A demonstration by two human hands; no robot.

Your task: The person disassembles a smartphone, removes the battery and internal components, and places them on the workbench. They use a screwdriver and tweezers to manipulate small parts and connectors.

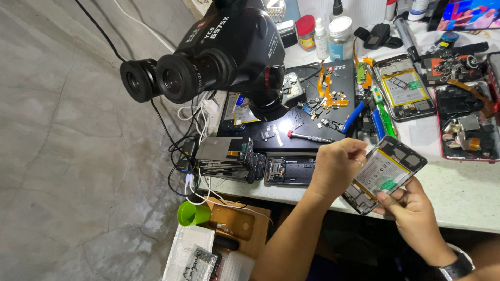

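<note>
At the top centre of the frame we see a red-lidded jar [305, 31], a small white squeeze bottle [321, 37] and a clear jar with a silver lid [340, 36] — we cannot make out what any of them holds. At the lower left, below the table edge, a green cup [191, 214] lies tipped on its side, its mouth toward the left; its inside is hidden from us.

In the lower right of the frame, our right hand [415, 211] comes up from the bottom corner with a dark watch [457, 266] at the wrist, thumb on the near edge of an opened phone [384, 174] and fingers curled underneath, gripping it. Our left hand [337, 167] rises from the bottom centre, forearm slanting up and right, fingers bunched and pressed onto the phone's left end; we cannot tell whether they pinch anything small.

The phone is held just above the front edge of the white table [463, 198], open side up with its battery showing. Its long axis runs from lower left to upper right, tilted.

Behind, a black microscope [224, 49] fills the upper centre-left — a red-handled screwdriver [310, 137] lies on the dark mat [302, 122] beneath it.
</note>
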